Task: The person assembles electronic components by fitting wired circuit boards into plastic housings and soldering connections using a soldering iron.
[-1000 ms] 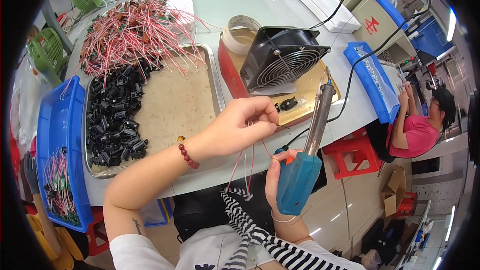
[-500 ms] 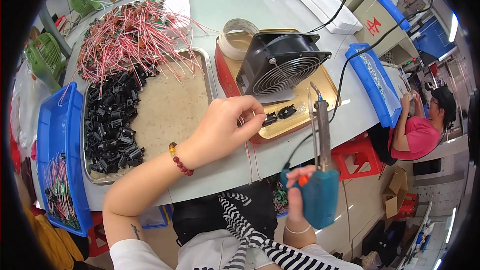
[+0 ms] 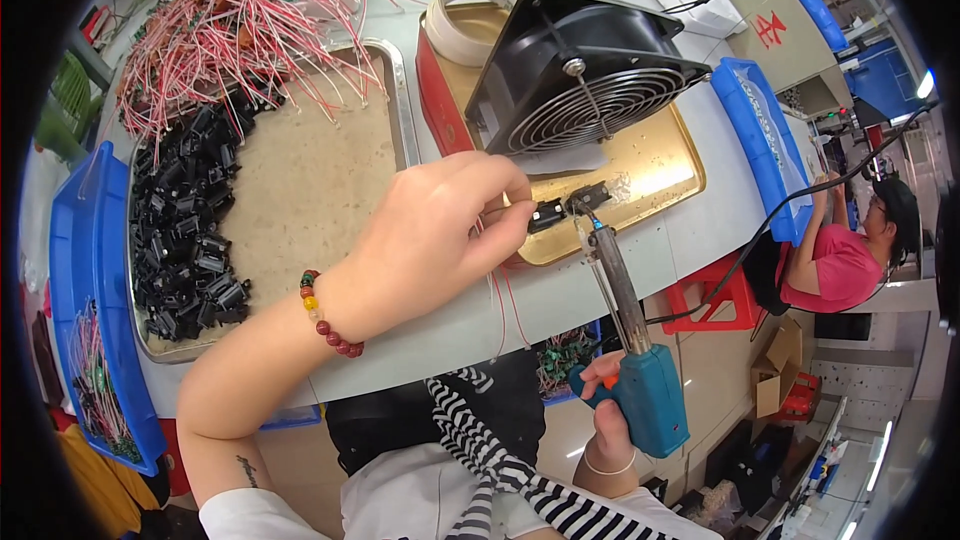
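My right hand [image 3: 608, 422] grips a soldering gun [image 3: 650, 398] with a teal handle, an orange-red trigger and a long metal barrel. Its bent tip reaches two small black plastic parts [image 3: 590, 197] at the near edge of a gold tin tray [image 3: 655, 195]; whether it touches them I cannot tell. Just left of them my left hand [image 3: 450, 230] is closed in a pinch, thin red and white wires [image 3: 508, 305] hanging below the fingers. The exact spot between thumb and forefinger is partly hidden.
A black fan [image 3: 590, 75] stands on the tin beside a tape roll [image 3: 468, 25]. Left is a metal tray [image 3: 310, 170] with black parts [image 3: 190, 240] and heaped wired boards [image 3: 240, 30]. Blue bins [image 3: 90, 230] flank the table. A co-worker [image 3: 835, 260] sits right; the gun's cable [image 3: 780, 240] loops there.
The soldering gun has tilted forward and left, bringing its tip down to the black parts. My left hand stays in its pinch beside the tin. The whole view has shifted closer to the work.
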{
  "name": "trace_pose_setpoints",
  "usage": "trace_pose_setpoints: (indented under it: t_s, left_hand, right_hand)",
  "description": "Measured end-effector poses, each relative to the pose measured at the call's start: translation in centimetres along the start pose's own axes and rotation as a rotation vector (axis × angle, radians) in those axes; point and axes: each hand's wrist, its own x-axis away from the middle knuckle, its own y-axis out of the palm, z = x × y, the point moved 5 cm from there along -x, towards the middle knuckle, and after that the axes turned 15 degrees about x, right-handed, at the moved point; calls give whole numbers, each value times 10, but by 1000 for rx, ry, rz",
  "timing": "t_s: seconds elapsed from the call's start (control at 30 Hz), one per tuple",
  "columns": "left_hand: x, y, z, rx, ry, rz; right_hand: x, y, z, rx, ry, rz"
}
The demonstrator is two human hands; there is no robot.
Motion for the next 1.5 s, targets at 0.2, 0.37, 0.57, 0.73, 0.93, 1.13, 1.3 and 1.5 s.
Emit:
trace_pose_setpoints:
  t_s: [0.2, 0.37, 0.57, 0.73, 0.93, 1.13, 1.3, 1.5]
  left_hand:
    - [0, 0, 1, -40, 47, 13]
    - [0, 1, 0, -51, 41, 6]
    - [0, 1, 2, -64, 59, 6]
    - [1, 1, 1, -78, 82, 8]
    - [0, 2, 1, -72, 84, 15]
    - [0, 1, 0, -80, 82, 12]
    - [0, 1, 2, -92, 99, 13]
    - [0, 1, 2, -89, 109, 23]
  right_hand:
    - [2, 0, 5, -32, 17, 3]
    - [1, 2, 0, -58, 39, 48]
    - [3, 0, 1, -55, 28, 44]
    - [4, -1, 6, -52, 10, 18]
    - [2, 0, 4, -74, 10, 61]
    - [1, -1, 8, -5, -14, 66]
    - [1, -3, 12, 18, -34, 25]
    - [-5, 3, 7, -46, -7, 43]
